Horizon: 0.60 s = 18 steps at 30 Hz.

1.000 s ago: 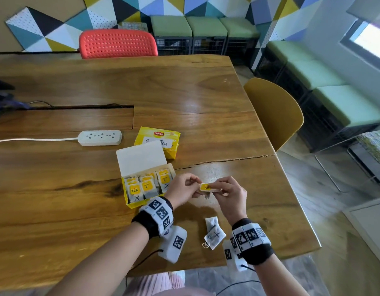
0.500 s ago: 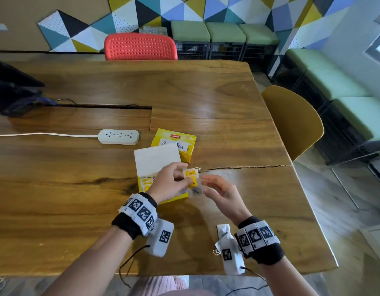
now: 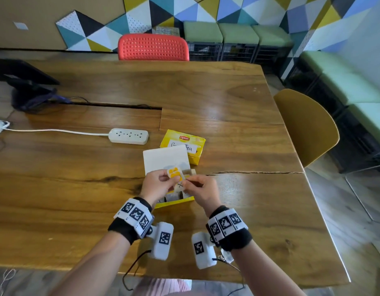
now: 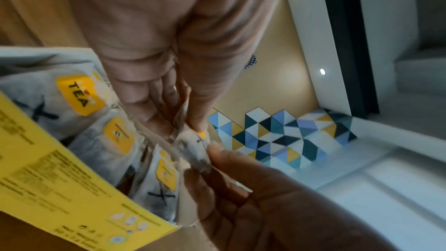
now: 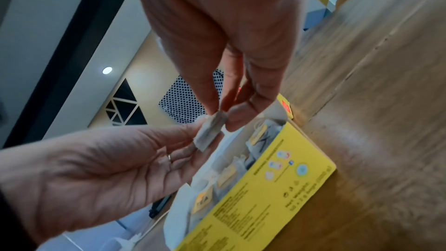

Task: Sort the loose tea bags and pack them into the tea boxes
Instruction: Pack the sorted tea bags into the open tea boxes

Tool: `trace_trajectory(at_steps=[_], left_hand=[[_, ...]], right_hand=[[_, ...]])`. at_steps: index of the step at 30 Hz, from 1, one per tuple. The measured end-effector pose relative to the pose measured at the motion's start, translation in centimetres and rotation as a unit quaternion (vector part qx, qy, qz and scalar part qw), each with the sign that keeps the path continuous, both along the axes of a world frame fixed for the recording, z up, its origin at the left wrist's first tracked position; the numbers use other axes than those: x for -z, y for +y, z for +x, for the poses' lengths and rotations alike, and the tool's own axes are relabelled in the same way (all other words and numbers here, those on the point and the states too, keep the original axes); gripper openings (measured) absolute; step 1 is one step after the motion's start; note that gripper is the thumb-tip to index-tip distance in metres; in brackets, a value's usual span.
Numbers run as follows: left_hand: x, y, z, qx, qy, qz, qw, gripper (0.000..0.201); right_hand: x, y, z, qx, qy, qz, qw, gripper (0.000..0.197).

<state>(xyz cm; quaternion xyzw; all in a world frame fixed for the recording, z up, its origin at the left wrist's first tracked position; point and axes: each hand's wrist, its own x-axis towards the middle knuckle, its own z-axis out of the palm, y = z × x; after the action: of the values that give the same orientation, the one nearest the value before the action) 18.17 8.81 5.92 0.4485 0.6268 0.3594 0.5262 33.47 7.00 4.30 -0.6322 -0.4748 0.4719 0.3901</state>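
A tea bag (image 3: 174,172) with a yellow tag hangs just above the open yellow tea box (image 3: 176,202), whose white lid (image 3: 164,157) stands up at the back. My left hand (image 3: 169,178) pinches the bag from the left and my right hand (image 3: 188,182) pinches it from the right. The left wrist view shows the same tea bag (image 4: 193,148) between both hands, with several tagged bags (image 4: 79,94) standing in the box below. In the right wrist view my right hand (image 5: 219,116) pinches the top of the folded bag (image 5: 210,131). A closed Lipton box (image 3: 184,144) lies behind.
A white power strip (image 3: 129,136) and its cable lie to the left on the wooden table (image 3: 238,146). A dark bag (image 3: 28,97) sits at far left. A small whitish item (image 3: 225,255), partly hidden by my right wrist, lies near the front edge. A yellow chair (image 3: 308,129) stands at the right.
The tea bag has moved left, from beside the box to above it. Half a second ago only my left hand held it; now my right hand pinches it too.
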Motion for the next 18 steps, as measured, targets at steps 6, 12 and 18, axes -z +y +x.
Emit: trace_trajectory(at_steps=[6,12,18], left_hand=[[0.8,0.7,0.9,0.071,0.189,0.024,0.979,0.024],[1.6,0.9,1.5,0.059,0.29,0.051,0.954,0.04],[0.6,-0.4,-0.1,0.183,0.331,0.149,0.914,0.035]], right_hand=[[0.3,-0.2,1.2,0.021,-0.099,0.001,0.995,0.008],[0.5,-0.6,1.8,0.031,-0.195,-0.011,0.98,0.033],[0.9,-0.4,1.5,-0.016,-0.228,-0.015,0.973,0.043]])
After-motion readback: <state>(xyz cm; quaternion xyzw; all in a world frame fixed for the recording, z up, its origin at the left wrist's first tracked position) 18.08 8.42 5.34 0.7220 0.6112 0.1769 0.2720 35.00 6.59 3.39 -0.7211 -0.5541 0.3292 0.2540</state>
